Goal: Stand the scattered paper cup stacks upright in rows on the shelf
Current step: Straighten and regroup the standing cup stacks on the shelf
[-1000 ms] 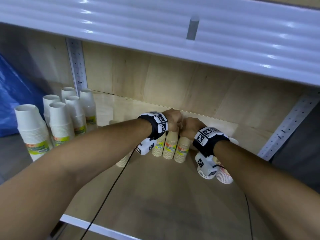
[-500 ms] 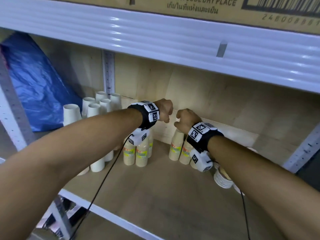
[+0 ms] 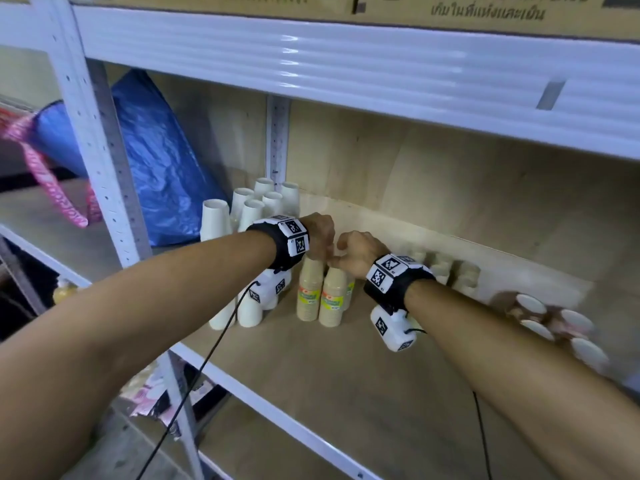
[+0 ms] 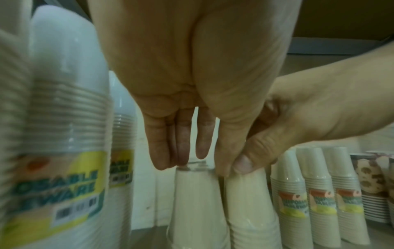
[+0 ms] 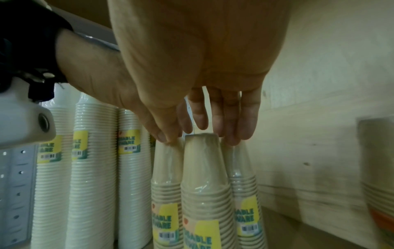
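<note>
Fingertips of both hands are set on the tops of a small cluster of brown cup stacks (image 3: 320, 296) standing upright near the middle of the shelf (image 3: 346, 386). The left hand (image 3: 320, 233) is held with its fingers hanging almost straight, the tips just touching the top of one stack; nothing is clasped. The right hand (image 3: 356, 252) is likewise extended downward, thumb and fingertips resting on the tops of neighbouring stacks, pressing rather than gripping.

A good part of the work appears done. Tall white cup stacks (image 3: 256, 209) are already stood in rows at the left end, beside a blue bag (image 3: 162, 161), and pale stacks (image 3: 450, 271) are lined along the back wall to the right. Patterned cups (image 3: 554, 327) at the far right are seen lying over, their ends facing outward, though blur hides detail. These are judged to be what is left to be stood up.
</note>
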`<state>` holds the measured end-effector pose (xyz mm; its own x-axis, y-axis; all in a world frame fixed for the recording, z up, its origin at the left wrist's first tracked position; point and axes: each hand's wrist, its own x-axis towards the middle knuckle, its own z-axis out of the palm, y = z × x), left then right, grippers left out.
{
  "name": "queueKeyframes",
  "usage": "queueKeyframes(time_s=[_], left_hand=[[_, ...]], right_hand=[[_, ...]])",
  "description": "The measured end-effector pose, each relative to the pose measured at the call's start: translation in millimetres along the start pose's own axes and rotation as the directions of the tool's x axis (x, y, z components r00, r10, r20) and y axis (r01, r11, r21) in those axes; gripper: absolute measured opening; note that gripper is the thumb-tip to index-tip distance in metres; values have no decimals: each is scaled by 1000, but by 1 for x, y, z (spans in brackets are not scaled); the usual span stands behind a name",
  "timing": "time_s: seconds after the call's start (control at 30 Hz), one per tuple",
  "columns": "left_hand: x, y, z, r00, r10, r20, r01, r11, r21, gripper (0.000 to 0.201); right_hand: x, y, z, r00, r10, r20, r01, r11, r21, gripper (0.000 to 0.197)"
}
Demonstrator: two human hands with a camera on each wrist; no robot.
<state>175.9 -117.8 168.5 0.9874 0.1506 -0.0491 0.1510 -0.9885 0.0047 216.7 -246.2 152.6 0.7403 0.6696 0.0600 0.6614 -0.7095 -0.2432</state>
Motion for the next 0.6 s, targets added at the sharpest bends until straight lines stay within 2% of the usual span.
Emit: queueKeyframes(time_s=[0.07,0.13,0.2,0.23,0.47,0.6], left_hand=[[-5,-2,6,999,-33,10,33,999,-25,17],[-9,-2,9,998,-19,62,18,1000,12,9],[-11,-3,13,997,-18,76,18,1000,-9,31],[-11,-3,15,997,-14,80,15,1000,-9,35],[-17,-4,19,1000,4,31,-2,999,-54,35],[-20,-1,18,998,32,50,-27,996,-81,30]], right_hand=[[0,-5,5,1000,-7,17,6,999,33,43],[0,-8,8,999,-17,38,15,998,55,31],[0,-10,11,998,-20,51,17,998,54,17],[0,-10,13,998,-19,55,16,999,47,16],[-2,-11,17,997,42,60,-44,998,33,35],[-9,-11,11,997,49,57,-51,998,39,33]])
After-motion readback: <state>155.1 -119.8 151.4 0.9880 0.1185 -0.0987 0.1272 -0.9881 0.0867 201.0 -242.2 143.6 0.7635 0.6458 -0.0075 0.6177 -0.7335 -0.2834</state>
